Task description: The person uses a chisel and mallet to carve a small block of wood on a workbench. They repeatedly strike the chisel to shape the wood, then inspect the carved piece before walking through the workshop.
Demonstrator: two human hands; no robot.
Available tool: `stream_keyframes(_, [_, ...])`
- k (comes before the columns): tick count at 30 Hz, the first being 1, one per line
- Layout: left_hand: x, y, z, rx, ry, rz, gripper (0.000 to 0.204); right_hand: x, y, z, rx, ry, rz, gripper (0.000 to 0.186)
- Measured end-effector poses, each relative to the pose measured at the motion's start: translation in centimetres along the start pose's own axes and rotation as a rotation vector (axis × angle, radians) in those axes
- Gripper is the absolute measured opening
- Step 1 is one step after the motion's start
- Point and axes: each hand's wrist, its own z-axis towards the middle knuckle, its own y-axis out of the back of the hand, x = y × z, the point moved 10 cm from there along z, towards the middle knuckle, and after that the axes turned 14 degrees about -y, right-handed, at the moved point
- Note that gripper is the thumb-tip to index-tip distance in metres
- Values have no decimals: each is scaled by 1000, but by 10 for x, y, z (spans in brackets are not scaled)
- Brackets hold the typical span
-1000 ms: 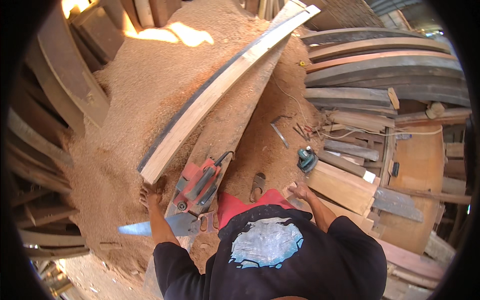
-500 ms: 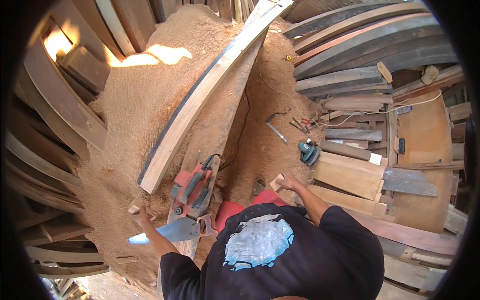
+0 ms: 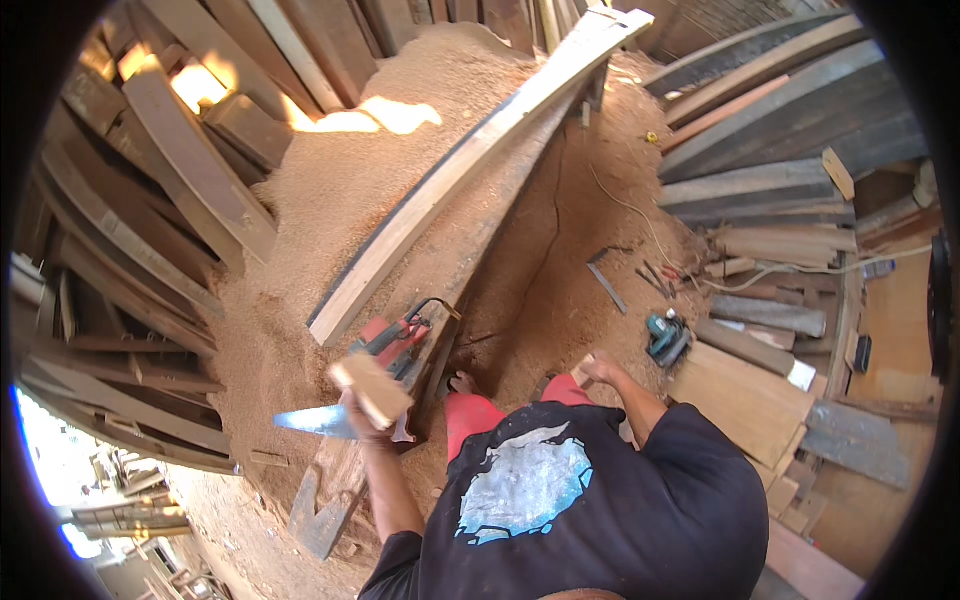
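My left hand (image 3: 362, 422) grips a short pale wooden block (image 3: 370, 388), raised over a hand saw (image 3: 315, 423) and a red electric planer (image 3: 388, 340) that rest on a long plank (image 3: 470, 262). The block hides part of both tools. My right hand (image 3: 600, 366) is closed round another small piece of wood (image 3: 584, 370), out to my right beside my red shorts. A long curved beam (image 3: 420, 210), pale with a dark edge, lies along the plank, its near end just beyond the planer.
Stacked curved boards (image 3: 170, 170) line the left and back; more boards (image 3: 770, 85) fill the right. A teal power tool (image 3: 665, 335), a metal square (image 3: 607, 287), small hand tools (image 3: 660, 280) and cords lie on the sawdust-covered floor (image 3: 330, 180) to the right of the plank.
My left hand has lifted its block up and rightward to above the saw and planer. My right hand came up holding its piece. The whole view has shifted and tilted somewhat.
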Motion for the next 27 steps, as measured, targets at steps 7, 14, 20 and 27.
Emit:
stream_keyframes(7, [199,-37,-103,-127,586,-115,64,-52,45,20,0,-113,139,42])
stream_keyframes(14, [211,-61,-91,71,486,24,72,-19,31,49,-21,-29,58,38])
stream_keyframes(20, [211,-90,-80,121,504,6,80,112,39,-22,318,156,292,36])
stream_keyframes(27, [232,-173,-64,380,608,-30,75,174,77,-106,257,535,595,49])
